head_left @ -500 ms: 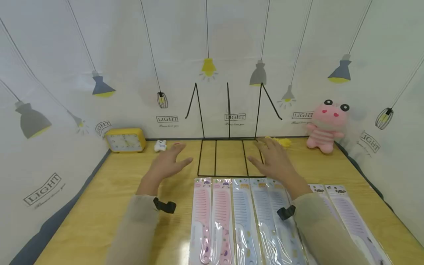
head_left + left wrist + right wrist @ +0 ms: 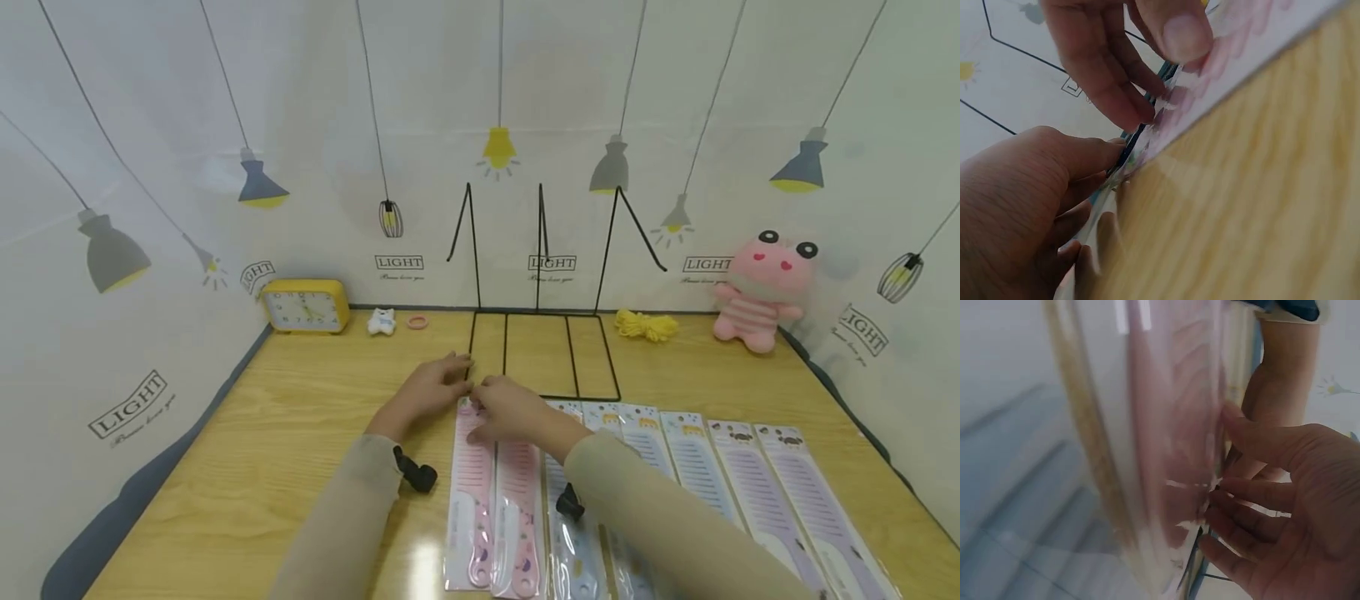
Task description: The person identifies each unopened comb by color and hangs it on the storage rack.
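Pink comb packet is placed at the left end of the row on the bench, its top end just before the near left corner of the black wire rack. That top end is flanked by the left hand at its corner and the right hand at its other side. On both, the fingers are bent, with thumbs set apart; whether the plastic is pinched by either cannot be told. For a sound pickup, the top edge is probably best eased off the bench with one hand and gripped flat with the other, so that the slick sleeve is not creased. The neighbouring pink packet lies close along the right edge and could be dragged along. The blue packets are crossed by the right forearm. Bare wood is left open on the left; forward travel is bounded by the rack's front bar.
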Motion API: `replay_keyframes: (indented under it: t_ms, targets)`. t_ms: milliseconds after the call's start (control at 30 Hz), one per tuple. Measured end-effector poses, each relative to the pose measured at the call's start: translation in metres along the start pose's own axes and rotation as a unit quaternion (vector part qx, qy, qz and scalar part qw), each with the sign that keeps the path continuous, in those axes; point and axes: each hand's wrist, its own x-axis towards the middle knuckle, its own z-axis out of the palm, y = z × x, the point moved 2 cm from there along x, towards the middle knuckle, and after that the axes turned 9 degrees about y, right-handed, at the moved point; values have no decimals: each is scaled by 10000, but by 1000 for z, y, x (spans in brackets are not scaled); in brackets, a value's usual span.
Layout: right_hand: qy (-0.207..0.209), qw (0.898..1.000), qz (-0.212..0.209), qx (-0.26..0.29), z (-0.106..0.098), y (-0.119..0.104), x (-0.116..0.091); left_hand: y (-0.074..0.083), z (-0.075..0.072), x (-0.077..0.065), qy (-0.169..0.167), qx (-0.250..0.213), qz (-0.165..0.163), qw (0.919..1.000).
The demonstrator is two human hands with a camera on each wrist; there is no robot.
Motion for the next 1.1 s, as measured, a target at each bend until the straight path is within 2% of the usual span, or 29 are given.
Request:
replay_keyframes:
  t_ms: [267,400,600,700,733,767,800,833,900,933,967,1000,1033,1067,1100]
  targets:
    - [-165,9997,55,-149,12,12,7,-12,3,0,51,239,104,9996]
    - [-250,9996,92,-61,13,16,12,-16,4,2,145,288,222,9992]
    - [-289,9951,95,942,8,20,20,-19,3,3,160,325,339,9988]
    - [-105,9809,117,1939,-6,21,19,-20,2,1,168,269,326,9990]
    - [-46,9704,160,2408,-13,20,18,-20,2,0,188,248,311,9990]
    - [32,9550,265,2953,-20,20,17,-21,1,-1,221,213,328,9990]
    - [114,9331,428,3568,-29,19,15,-21,0,-1,247,176,353,9989]
    - [219,9025,578,4263,-38,17,14,-20,0,-1,274,158,401,9987]
    - [508,8262,906,5537,-58,11,11,-21,-1,-1,301,212,500,9981]
    - [717,7867,976,6054,-68,8,9,-21,-1,0,303,223,577,9976]
    - [962,7513,1003,6452,-77,4,8,-21,-1,1,296,218,634,9973]
    - [1196,7261,937,6706,-85,0,7,-22,0,2,277,249,639,9973]
    - [1454,7107,820,6834,-93,-5,7,-22,1,2,278,233,639,9973]
    - [1701,7081,686,6819,-101,-8,6,-22,1,3,268,250,624,9974]
    - [1945,7163,514,6681,-106,-11,7,-23,1,4,284,242,619,9974]
